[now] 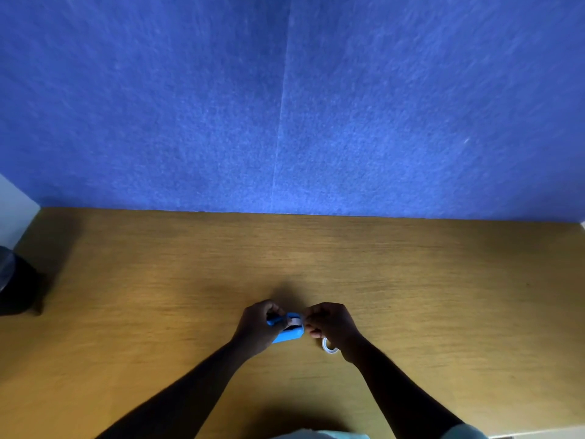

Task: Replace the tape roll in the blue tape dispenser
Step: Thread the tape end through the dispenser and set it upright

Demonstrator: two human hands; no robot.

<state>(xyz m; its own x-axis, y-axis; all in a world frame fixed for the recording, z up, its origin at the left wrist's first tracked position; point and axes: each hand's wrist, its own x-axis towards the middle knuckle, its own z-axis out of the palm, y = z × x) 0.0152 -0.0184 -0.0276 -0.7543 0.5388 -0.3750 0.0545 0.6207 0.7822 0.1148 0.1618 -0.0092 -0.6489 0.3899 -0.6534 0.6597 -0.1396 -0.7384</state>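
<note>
The blue tape dispenser (286, 334) is held just above the wooden desk (316, 258), near its front middle. My left hand (258, 327) grips the dispenser's left end, fingers curled round it. A white tape roll (296, 320) shows in the dispenser's top opening. My right hand (330, 324) has its fingers curled at the roll's right edge and seems to pinch the tape there; the contact is small and blurred. A second, clear tape roll (329, 346) lies flat on the desk, partly hidden under my right wrist.
A blue felt partition (285, 106) stands along the desk's far edge. A dark object (14, 280) sits at the desk's left edge. A white wall corner (15, 207) shows at far left.
</note>
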